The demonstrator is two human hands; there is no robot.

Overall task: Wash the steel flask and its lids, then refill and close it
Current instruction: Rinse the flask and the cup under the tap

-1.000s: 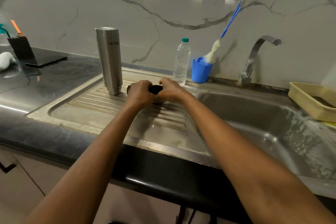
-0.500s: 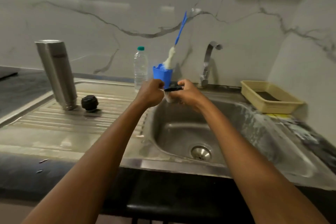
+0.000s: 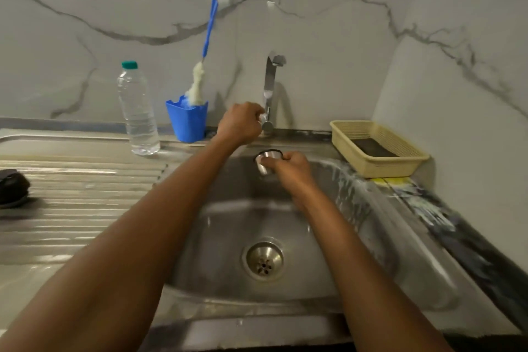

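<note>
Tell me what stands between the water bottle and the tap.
In the head view, a blue cup holding a brush stands between the bottle and the tap; nearer the tap, the left hand grips its handle.

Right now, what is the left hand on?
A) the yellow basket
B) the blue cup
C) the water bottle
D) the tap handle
D: the left hand grips the tap handle, while the right hand holds the lid over the sink.

Brushed-steel sink (image 3: 400, 251) showed dull sheen; drainboard (image 3: 85, 194) ribbed, same metal. Polished metal tap (image 3: 270, 77). Shiny steel cup lid (image 3: 267, 158). Clear plastic bottle (image 3: 138, 117). Matt blue plastic holder (image 3: 187, 123). Latticed cream plastic basket (image 3: 380, 166). Smooth wall (image 3: 343, 37) looked marble.
</note>
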